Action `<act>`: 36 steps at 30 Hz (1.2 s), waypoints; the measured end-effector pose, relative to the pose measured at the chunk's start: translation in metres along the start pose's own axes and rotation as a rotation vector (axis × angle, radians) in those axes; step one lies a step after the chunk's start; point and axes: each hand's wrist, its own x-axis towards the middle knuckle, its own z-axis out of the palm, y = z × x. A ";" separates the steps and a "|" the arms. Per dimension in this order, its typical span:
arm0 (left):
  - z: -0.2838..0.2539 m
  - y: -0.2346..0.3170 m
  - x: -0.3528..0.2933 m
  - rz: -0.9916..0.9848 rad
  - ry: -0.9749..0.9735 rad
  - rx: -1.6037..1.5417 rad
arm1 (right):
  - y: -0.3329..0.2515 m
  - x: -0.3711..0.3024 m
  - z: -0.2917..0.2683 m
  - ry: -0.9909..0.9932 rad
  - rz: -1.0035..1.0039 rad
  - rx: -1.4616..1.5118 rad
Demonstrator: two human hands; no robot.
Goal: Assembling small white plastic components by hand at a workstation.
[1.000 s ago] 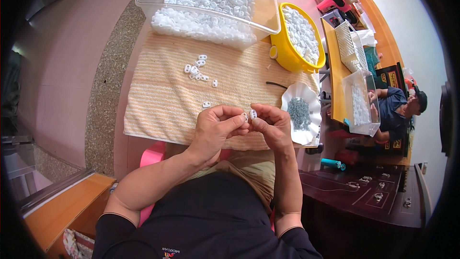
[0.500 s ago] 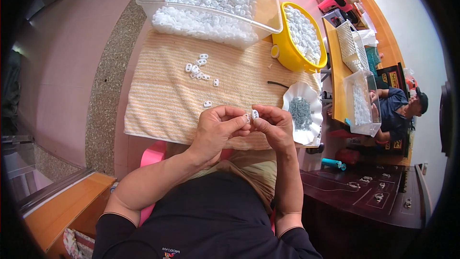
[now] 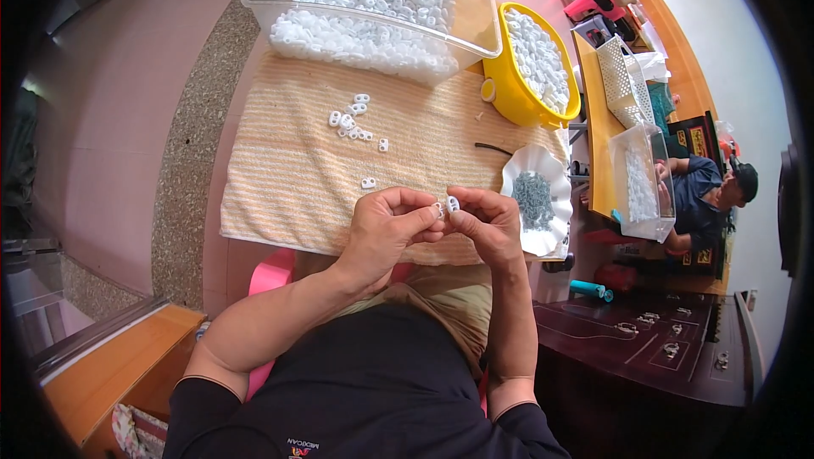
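Note:
Over the near edge of the striped towel, my two hands meet at the fingertips. My right hand [image 3: 490, 228] pinches a small white two-hole plastic piece [image 3: 453, 204], dark inside its openings, between thumb and forefinger. Thumb and fingers of my left hand [image 3: 383, 223] are closed on a tiny pale part [image 3: 439, 210], too small to name, right beside that piece. One loose white two-hole piece [image 3: 368, 182] lies just beyond my left hand. Farther off is a loose cluster of similar white pieces [image 3: 348, 121]. A white wavy-rimmed dish [image 3: 555, 190] of small grey parts stands right of my right hand.
At the towel's [image 3: 280, 162] far side stand a clear bin [image 3: 475, 22] and a yellow tub [image 3: 507, 90], both heaped with white pieces. A black strip [image 3: 492, 148] lies near the dish. At right, another person [image 3: 704, 196] sits by a clear box [image 3: 657, 226].
The white piece in my right fingertips has turned slightly, showing its openings at another angle. Both hands stay nearly in place.

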 end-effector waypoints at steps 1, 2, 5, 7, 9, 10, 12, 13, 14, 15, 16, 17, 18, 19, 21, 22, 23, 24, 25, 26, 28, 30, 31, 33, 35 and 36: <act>0.000 0.000 0.000 0.002 0.002 0.001 | 0.000 0.000 0.000 0.004 0.009 -0.006; 0.000 0.000 0.000 0.002 0.000 -0.001 | -0.001 -0.001 0.001 0.009 0.016 -0.017; -0.001 -0.001 0.000 -0.001 -0.004 0.000 | -0.001 -0.001 0.001 0.007 0.011 -0.029; 0.000 0.000 0.000 -0.006 -0.003 0.007 | -0.001 -0.001 0.001 0.007 0.012 -0.039; 0.001 0.000 0.000 -0.008 -0.003 0.008 | -0.001 -0.002 0.000 0.009 0.013 -0.051; 0.001 0.000 0.000 -0.009 -0.003 0.008 | 0.000 -0.002 0.000 0.009 0.017 -0.042; 0.000 -0.001 0.000 -0.008 -0.007 0.008 | 0.000 -0.002 -0.001 0.008 0.020 -0.032; 0.000 -0.001 0.000 -0.008 -0.011 0.009 | 0.001 -0.002 0.000 0.008 0.020 -0.048; 0.000 -0.001 0.000 -0.008 -0.011 0.009 | 0.001 -0.003 0.000 0.008 0.020 -0.062; 0.000 -0.001 0.000 -0.011 -0.018 0.014 | 0.001 -0.003 0.001 0.008 0.020 -0.062; 0.000 -0.001 0.000 -0.013 -0.024 0.018 | 0.001 -0.003 0.003 0.000 0.025 -0.037; 0.000 -0.002 0.000 -0.013 -0.024 0.018 | 0.001 -0.003 0.004 -0.010 0.029 -0.012; 0.000 -0.002 0.000 -0.013 -0.017 0.016 | 0.001 -0.003 0.004 -0.010 0.029 -0.012; 0.000 -0.002 0.000 -0.013 -0.011 0.013 | 0.002 -0.003 0.004 -0.007 0.031 -0.014; 0.000 -0.002 0.000 -0.011 -0.013 0.019 | 0.003 -0.003 0.004 -0.005 0.032 -0.016; 0.001 -0.002 0.000 -0.009 -0.016 0.025 | 0.003 -0.003 0.004 -0.005 0.025 -0.007; 0.001 -0.002 0.000 -0.009 -0.016 0.025 | 0.003 -0.003 0.004 -0.006 0.018 0.001; 0.001 -0.002 0.000 -0.013 -0.016 0.024 | 0.004 -0.003 0.004 -0.005 0.017 0.001; 0.001 -0.001 -0.001 -0.016 -0.016 0.022 | 0.004 -0.004 0.004 0.000 0.018 -0.002; 0.001 -0.002 0.000 -0.016 -0.016 0.022 | 0.005 -0.004 0.004 0.004 0.019 -0.005; 0.000 -0.003 0.000 -0.011 -0.022 0.024 | 0.006 -0.004 0.003 0.003 0.018 0.000; 0.000 -0.003 0.000 -0.012 -0.020 0.027 | 0.007 -0.004 0.002 0.003 0.016 0.005; 0.000 -0.003 0.000 -0.013 -0.017 0.030 | 0.008 -0.004 0.002 0.004 0.020 0.010; 0.000 -0.003 0.000 -0.021 -0.017 0.020 | 0.009 -0.005 0.002 0.004 0.024 0.015; 0.000 -0.003 0.000 -0.031 -0.017 0.010 | 0.010 -0.004 0.002 0.001 0.013 0.053; 0.000 -0.003 0.000 -0.040 -0.015 0.005 | 0.010 -0.005 0.002 0.002 0.015 0.053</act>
